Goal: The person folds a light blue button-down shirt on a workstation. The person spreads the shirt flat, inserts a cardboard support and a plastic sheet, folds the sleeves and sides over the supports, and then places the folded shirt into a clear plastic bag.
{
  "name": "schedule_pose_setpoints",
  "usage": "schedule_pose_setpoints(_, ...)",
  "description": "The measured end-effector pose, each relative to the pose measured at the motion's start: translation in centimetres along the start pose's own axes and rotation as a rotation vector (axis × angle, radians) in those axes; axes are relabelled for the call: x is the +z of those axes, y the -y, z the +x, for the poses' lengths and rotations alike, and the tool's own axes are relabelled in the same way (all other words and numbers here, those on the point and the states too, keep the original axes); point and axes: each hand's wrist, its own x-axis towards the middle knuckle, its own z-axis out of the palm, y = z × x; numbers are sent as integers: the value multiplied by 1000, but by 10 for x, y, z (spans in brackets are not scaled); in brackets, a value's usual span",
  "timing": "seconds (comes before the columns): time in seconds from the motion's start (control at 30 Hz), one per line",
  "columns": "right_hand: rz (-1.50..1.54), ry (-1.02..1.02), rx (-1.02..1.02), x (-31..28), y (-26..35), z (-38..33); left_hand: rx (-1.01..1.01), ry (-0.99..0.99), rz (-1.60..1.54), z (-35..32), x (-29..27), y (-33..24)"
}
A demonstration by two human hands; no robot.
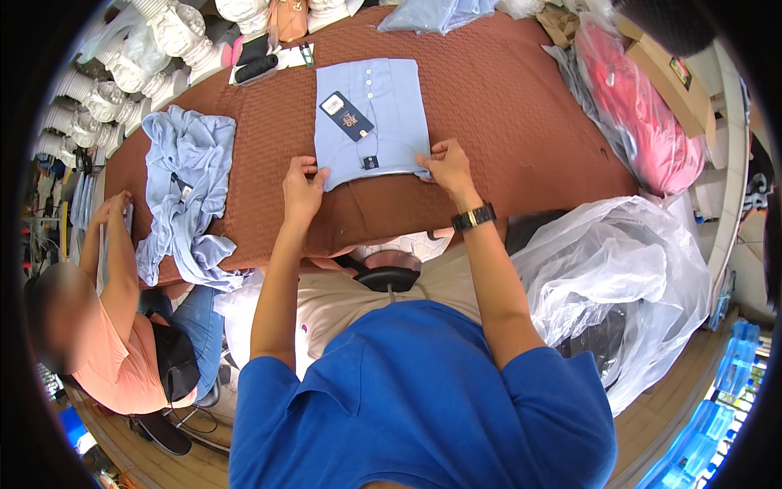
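Observation:
A light blue shirt (397, 122), folded into a flat rectangle, lies on the table with its buttons (369, 82) facing up and its collar edge toward me. A dark hang tag (346, 115) on a loop of string rests on its front, and a small dark neck label (371, 162) shows near the close edge. My left hand (305, 192) pinches the shirt's near left corner. At the near right corner, my right hand (450, 173) has thumb and fingers closed on the fabric. Parts of both corners are hidden under my fingers.
A brown textured cloth (505, 122) covers the table. A crumpled blue shirt (191, 155) lies left, near a seated person (134, 342). Clear plastic (611, 269) bulges at my right. Pink bagged goods (627, 106) and a cardboard box (672, 77) stand far right; white stands (175, 37) crowd far left.

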Motion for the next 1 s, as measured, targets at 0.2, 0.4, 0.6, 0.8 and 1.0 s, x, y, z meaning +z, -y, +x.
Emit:
schedule_pose_setpoints(0.2,-520,-345,-685,0,42,5,502,-278,427,8,-18,-53)
schedule_pose_setpoints(0.4,-818,-190,-936,50,19,49,781,-42,538,57,44,-42)
schedule_pose_setpoints(0.6,-804,-80,-793,55,5,47,710,23,590,53,55,-30)
schedule_pose_setpoints(0.8,-804,-169,-859,52,52,60,720,-69,531,74,42,-56)
schedule_pose_setpoints(1.0,-910,-152,-892,79,52,136,676,30,598,141,70,-49)
